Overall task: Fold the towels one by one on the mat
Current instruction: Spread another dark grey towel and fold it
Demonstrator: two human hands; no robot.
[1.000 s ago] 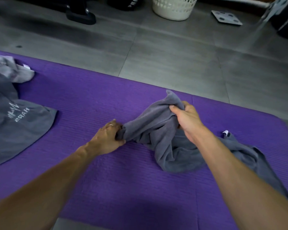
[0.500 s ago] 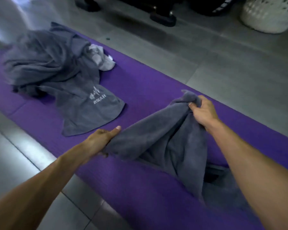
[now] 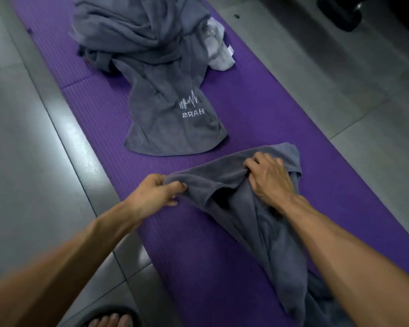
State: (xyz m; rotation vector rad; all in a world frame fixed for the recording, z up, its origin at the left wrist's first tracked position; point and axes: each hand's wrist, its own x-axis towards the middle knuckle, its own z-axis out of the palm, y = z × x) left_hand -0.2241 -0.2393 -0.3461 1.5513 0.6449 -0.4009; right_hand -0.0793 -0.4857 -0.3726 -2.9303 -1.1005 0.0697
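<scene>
At about 7 o'clock, nearest the camera, one foot in a dark sandal (image 3: 109, 320) stands on the grey tiled floor (image 3: 26, 161), just off the edge of the one purple mat (image 3: 257, 109). Two bare forearms reach forward over the mat.

The left hand (image 3: 155, 192) pinches one corner of a grey towel (image 3: 253, 223) between thumb and curled fingers, near the mat's left edge. The right hand (image 3: 268, 177), toward 1 o'clock from it, grips a bunch of the same towel along its upper edge, fingers curled into the cloth. Between the two hands the edge hangs in a shallow sag, and the rest of the towel trails down toward 5 o'clock, lying crumpled on the mat.

Farther out, at 12 o'clock, a heap of grey towels (image 3: 137, 36) sits on the mat; how many are in it cannot be told. One of them spreads toward the hands, a logo towel (image 3: 175, 128) marked with white lettering, apart from the held towel. One white cloth (image 3: 219, 53) lies against the heap at its 3 o'clock side.

At 1 o'clock, on the floor beyond the mat, is one dark object (image 3: 340, 13), too blurred to identify.
</scene>
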